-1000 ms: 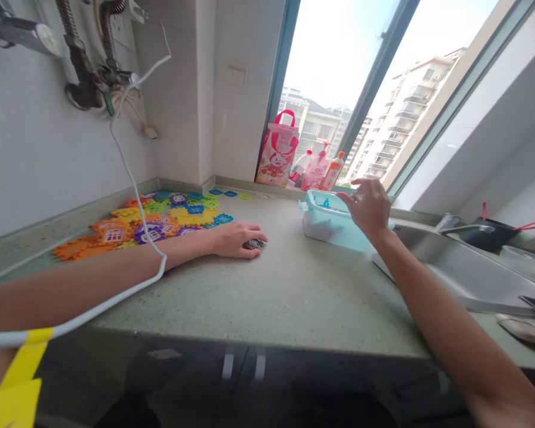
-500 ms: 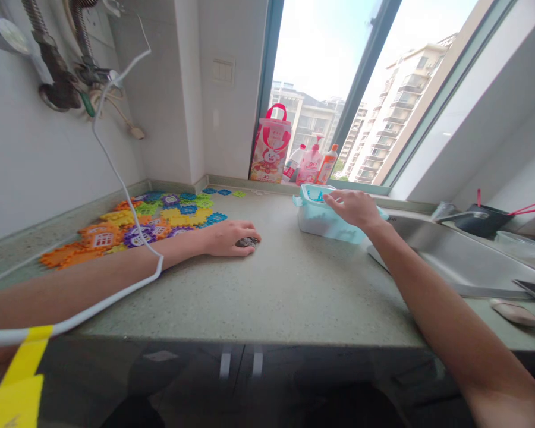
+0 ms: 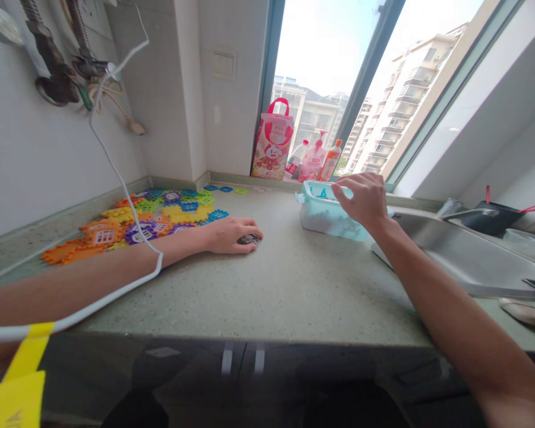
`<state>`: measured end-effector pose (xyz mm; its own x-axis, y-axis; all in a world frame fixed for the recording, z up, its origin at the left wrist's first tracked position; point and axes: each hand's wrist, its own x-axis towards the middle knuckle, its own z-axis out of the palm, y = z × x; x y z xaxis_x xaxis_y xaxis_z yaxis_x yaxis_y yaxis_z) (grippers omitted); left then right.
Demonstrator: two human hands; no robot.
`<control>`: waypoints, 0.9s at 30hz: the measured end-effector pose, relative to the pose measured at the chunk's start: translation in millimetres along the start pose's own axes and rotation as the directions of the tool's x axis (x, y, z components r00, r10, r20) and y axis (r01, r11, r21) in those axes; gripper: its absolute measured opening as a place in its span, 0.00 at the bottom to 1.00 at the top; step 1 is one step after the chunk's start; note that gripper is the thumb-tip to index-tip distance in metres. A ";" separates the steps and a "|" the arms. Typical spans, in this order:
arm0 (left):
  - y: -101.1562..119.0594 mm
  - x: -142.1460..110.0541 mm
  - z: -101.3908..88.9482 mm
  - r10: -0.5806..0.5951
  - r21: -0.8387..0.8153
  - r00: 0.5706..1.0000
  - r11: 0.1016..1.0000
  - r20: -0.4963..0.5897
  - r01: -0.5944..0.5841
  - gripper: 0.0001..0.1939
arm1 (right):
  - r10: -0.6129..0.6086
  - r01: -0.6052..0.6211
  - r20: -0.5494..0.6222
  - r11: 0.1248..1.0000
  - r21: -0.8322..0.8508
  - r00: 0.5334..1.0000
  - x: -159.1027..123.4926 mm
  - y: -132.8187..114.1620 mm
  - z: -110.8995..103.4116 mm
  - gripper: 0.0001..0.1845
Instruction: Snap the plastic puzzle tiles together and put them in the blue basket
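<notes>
On the counter, my left hand (image 3: 235,235) is curled over a small dark grey lump (image 3: 249,239) that looks like a steel wool scrubber. The fingers cover most of it. A light blue plastic box (image 3: 314,220) stands open at the back of the counter, with blue toothed pieces (image 3: 324,194) visible inside. Over the right side of this box is my right hand (image 3: 363,196), thumb apart from the fingers, and I see nothing in it. Left of my left hand lie many flat interlocking plastic pieces (image 3: 185,214) in orange, yellow, purple, green and blue.
A white cable (image 3: 116,172) hangs down across my left forearm. The steel sink (image 3: 455,252) with its tap (image 3: 468,214) lies to the right, and a bar of soap (image 3: 524,312) sits near it. A pink bag (image 3: 273,145) and several bottles (image 3: 312,160) line the windowsill.
My right hand has risen slightly and shifted right over the box, its fingers drawn back from the opening. My left hand stays on the grey lump. The view has moved a little.
</notes>
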<state>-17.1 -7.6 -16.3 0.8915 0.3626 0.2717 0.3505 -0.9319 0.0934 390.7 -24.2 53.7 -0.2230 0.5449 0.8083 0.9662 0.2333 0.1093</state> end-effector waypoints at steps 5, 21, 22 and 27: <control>1.3 -1.1 -1.8 -0.001 0.009 1.000 1.000 0.001 0.001 0.21 | -0.123 0.116 0.073 0.989 0.096 0.990 -10.5 -39.2 2.1 0.19; 2.8 -5.6 1.2 0.100 0.057 0.980 0.994 -0.172 -0.091 0.28 | -0.560 0.258 0.187 0.619 0.742 0.807 -55.0 -142.8 51.6 0.22; 3.5 -6.0 1.3 0.106 0.089 0.978 0.992 -0.178 -0.091 0.28 | -0.567 0.288 0.172 0.628 0.723 0.805 -55.3 -142.2 52.3 0.22; 1.7 -6.7 4.6 0.180 0.205 0.975 0.967 -0.131 -0.151 0.31 | -0.600 0.454 0.092 0.689 0.564 0.795 -55.7 -140.5 53.7 0.16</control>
<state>-21.1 -11.5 -22.3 0.8946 0.1845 0.4070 0.2635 -0.9534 -0.1468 260.4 -44.0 -37.7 -0.7686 0.3677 0.5235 0.4919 0.8629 0.1162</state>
